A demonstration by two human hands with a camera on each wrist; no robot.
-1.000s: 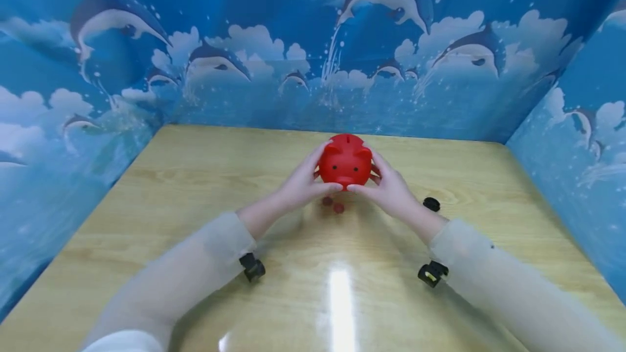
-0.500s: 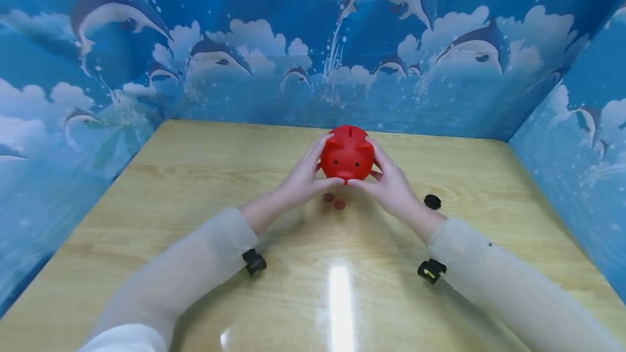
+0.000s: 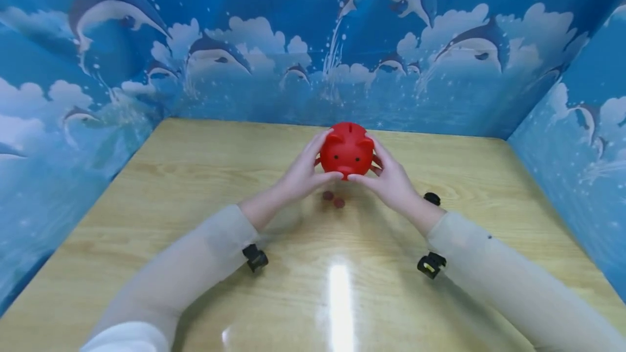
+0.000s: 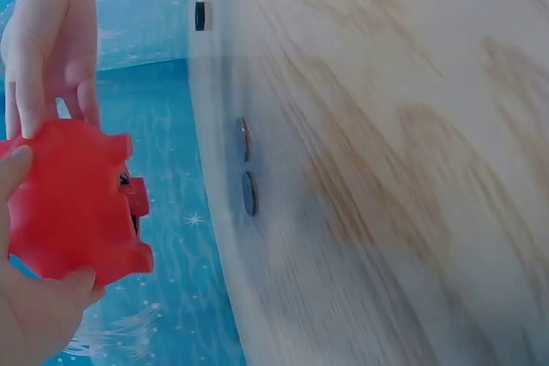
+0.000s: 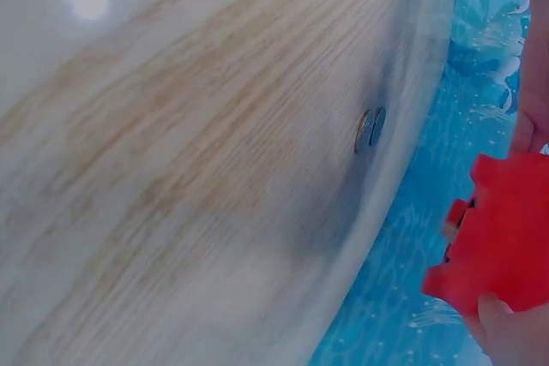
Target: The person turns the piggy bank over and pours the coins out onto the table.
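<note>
1. Dolphin-printed blue backdrop [image 3: 244, 94] is rising behind a wood-grain table [image 3: 288, 297]. From the head, the left hand [image 3: 303, 174] and right hand [image 3: 391, 182] are gripping a red piggy bank [image 3: 347, 148], fingers curling round its sides. Its eyes and top slot are showing only from this view. Two coins [image 3: 339, 202] are lying nearer the wearer than the piggy bank, looking reddish; a black disc [image 3: 432, 198] is lying to its right.

2. From the left wrist, the piggy bank is hanging clear of the table, revealing stubby feet. The coins are looking grey, lying apart.

3. From the right wrist, the coins are overlapping; the frame edge is cropping the piggy bank and both hands.
</note>
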